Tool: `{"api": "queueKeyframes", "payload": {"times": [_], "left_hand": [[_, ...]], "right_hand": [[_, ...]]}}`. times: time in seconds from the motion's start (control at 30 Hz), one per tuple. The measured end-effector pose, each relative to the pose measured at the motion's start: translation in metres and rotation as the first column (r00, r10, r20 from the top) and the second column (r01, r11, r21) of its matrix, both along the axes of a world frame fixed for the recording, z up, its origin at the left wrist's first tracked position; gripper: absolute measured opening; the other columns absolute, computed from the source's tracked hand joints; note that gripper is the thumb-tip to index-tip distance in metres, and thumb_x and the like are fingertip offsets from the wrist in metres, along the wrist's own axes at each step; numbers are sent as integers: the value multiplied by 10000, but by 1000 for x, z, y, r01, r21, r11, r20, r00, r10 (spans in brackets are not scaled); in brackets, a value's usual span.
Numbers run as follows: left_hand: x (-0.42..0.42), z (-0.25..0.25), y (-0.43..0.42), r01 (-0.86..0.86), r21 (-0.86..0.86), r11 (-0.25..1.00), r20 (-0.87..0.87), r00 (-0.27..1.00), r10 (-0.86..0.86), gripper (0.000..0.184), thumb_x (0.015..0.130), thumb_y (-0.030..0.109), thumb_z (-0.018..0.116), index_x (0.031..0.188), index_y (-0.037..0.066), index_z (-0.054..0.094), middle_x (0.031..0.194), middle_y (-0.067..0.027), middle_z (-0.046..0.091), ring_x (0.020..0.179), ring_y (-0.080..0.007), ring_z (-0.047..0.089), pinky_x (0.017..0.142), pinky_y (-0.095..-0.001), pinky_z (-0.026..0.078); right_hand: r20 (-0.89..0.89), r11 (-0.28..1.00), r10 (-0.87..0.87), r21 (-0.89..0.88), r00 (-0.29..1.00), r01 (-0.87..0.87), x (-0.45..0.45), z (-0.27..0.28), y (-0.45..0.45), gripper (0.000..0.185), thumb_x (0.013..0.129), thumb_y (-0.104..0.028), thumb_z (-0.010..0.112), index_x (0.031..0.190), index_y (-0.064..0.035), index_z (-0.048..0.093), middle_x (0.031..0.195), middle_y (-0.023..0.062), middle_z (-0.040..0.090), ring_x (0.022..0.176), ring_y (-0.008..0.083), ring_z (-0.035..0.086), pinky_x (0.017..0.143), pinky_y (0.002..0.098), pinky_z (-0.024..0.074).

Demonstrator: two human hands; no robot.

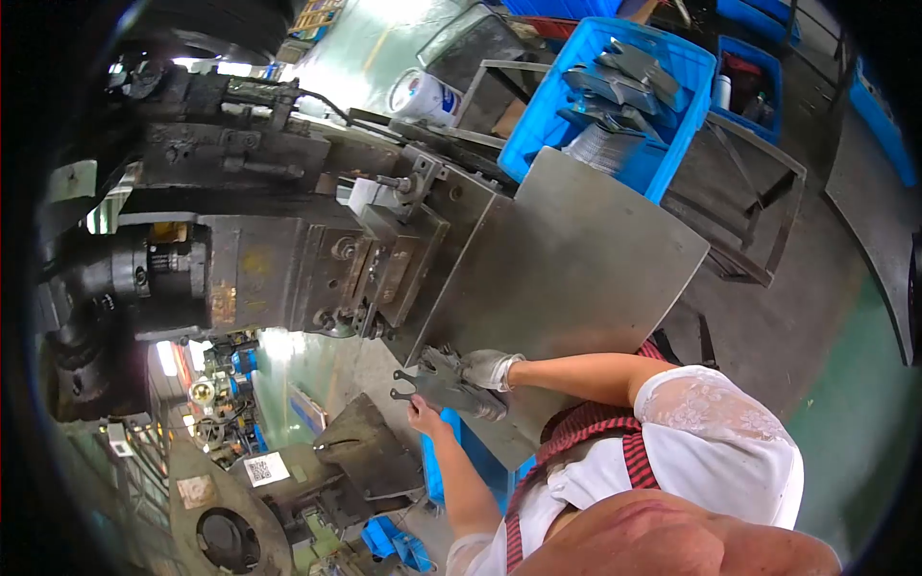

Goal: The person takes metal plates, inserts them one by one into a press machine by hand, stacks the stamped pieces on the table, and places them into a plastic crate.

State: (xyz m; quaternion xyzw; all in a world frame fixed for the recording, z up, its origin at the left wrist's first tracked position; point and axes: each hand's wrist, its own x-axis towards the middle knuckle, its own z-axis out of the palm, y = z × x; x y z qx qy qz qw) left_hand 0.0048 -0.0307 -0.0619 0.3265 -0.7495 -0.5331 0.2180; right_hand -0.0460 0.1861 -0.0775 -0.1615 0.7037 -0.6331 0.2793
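Down at 6 o'clock, the left hand (420,415) is closed on a flat, dull grey metal piece with two hooked prongs (459,396). The prongs point to 9 o'clock. Just to the right of that, the right hand in a white glove (494,371) touches the same grey metal. Its fingertips are hard to see, so I cannot tell how tightly they are closed. The piece is up in the hands, by the edge of a big, smooth, grey metal table top (595,259) that spreads toward 3 o'clock. Below the hands, also at 6 o'clock, is an open bright blue plastic box (434,470). I cannot see what is in it.

At 9 o'clock stands a big, dark, greasy metal machine (264,274). I cannot tell if a piece sits inside it.

Farther off, between 1 and 2 o'clock, a large bright blue plastic bin (531,130) holds a heap of grey metal pieces (624,86). The work looks partway along: one piece is in hand and many are in the bin. I cannot tell which are done or how many are left. Near 12 o'clock is a round white bucket (421,96).
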Motion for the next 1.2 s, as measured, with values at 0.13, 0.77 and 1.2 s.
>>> {"api": "queueKeyframes", "payload": {"times": [0.13,0.77,1.2], "left_hand": [[-15,20,33,79,-87,993,-93,992,-87,179,792,204,556,716,48,515,558,26,436,477,-58,385,406,-222,279],[8,9,46,301,-230,925,552,824,-131,1019,547,549,649,1318,177,97,1340,-171,160,1197,-385,223,887,-545,279],[40,-62,-3,313,-283,907,-88,933,-349,722,770,491,453,1248,-11,251,1250,-257,294,1184,-377,247,981,-398,200]], "right_hand": [[119,992,48,-124,992,-33,11,24,2,247,769,-167,440,938,-50,576,873,127,593,797,222,558,720,324,424],[50,985,-174,-7,983,175,22,-37,33,313,805,-67,426,1104,2,485,1089,63,524,956,135,492,833,249,376],[657,897,-26,-317,754,308,36,-34,-50,352,856,-354,400,1133,-142,456,1136,38,472,1014,201,458,877,413,351]]}}
